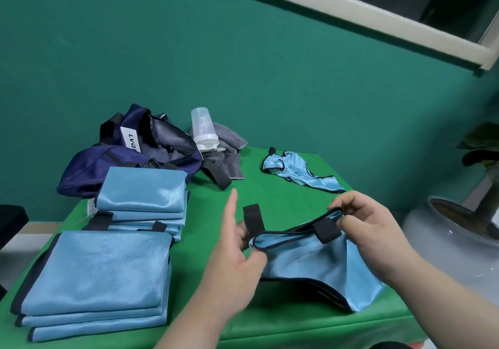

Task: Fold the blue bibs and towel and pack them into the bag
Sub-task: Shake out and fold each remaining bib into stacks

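Both forearms come in from the near edge, and between them hangs an unfolded blue bib [310, 259], low over the near right part of the green table [243, 186], its bottom hem resting on the cloth. Left hand [237, 243] pinches the dark-bound neck rim between thumb and curled fingers, with the index finger straight and pointing away. Right hand [370, 230] nips the same rim further right between thumb and fingertips. The rim is pulled into a line running left to right, which is the bib's long axis here; the neck side faces up and far, the body drops toward the near edge.

By its sheen and the way it sags, the fabric looks thin, light and slick – limp enough to slip out of a fold unless pressed flat. The bound edge and corners seem the best holds; the two black tabs [253, 219] are stiffer and should be tucked inward.

Near left lies a stack of folded bibs [94, 276], a second stack [143, 192] behind it, touching the open navy bag [129, 157]. A crumpled bib [294, 169] waits far right, and a grey striped towel [229, 146] lies beside the bag under an upturned bottle [202, 130] – both, I judge, not yet folded
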{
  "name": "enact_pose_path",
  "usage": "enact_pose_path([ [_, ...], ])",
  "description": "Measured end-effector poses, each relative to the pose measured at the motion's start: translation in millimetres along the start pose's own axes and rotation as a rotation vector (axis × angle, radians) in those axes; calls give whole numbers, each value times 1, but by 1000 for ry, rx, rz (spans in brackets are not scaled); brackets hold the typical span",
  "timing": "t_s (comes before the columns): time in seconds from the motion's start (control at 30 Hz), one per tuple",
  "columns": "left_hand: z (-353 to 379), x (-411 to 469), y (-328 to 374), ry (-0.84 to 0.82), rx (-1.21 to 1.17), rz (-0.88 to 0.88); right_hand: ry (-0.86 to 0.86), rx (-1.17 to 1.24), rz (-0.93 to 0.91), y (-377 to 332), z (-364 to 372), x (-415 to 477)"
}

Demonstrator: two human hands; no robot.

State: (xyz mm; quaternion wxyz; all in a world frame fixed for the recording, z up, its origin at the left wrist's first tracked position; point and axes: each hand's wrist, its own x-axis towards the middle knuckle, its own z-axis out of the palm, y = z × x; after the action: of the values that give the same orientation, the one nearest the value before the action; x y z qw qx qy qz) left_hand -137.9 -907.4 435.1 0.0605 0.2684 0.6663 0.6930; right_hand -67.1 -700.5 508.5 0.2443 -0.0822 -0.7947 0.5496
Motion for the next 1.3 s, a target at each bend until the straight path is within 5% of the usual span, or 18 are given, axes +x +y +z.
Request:
enact_pose_path([
  [0.77, -7, 6, 221, 154, 51, 303, 34, 252, -236, -164, -67, -23],
  [1.03, -6, 40, 184, 154, 150, 223, 37, 284, -98, -122, -57, 9],
  [1.3, 2, 111, 51, 158, 349, 3, 44, 147, 82, 4, -18, 86],
])
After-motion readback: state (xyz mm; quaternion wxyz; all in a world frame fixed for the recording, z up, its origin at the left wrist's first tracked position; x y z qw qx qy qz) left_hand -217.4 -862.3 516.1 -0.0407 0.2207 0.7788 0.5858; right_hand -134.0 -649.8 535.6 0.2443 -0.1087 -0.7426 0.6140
